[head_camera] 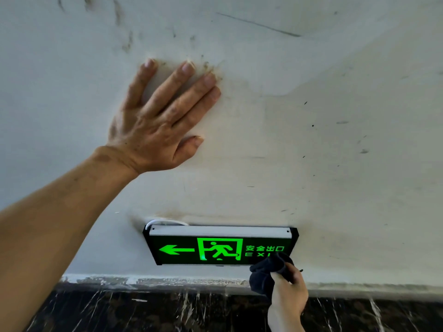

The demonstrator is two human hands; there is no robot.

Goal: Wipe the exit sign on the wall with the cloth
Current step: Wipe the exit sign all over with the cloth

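Note:
A lit green exit sign (pixel 215 248) in a black frame hangs low on the white wall, with an arrow, a running figure and the word EXIT. My right hand (pixel 288 292) grips a dark cloth (pixel 268 271) bunched against the sign's lower right corner, covering the last letters. My left hand (pixel 158 121) lies flat on the wall well above the sign's left end, fingers spread, holding nothing.
The white wall (pixel 335 116) is scuffed and smudged around my left hand. A thin white cable (pixel 163 221) loops out behind the sign's top left. Below the sign runs a dark marble skirting (pixel 167 310) with white paint drips.

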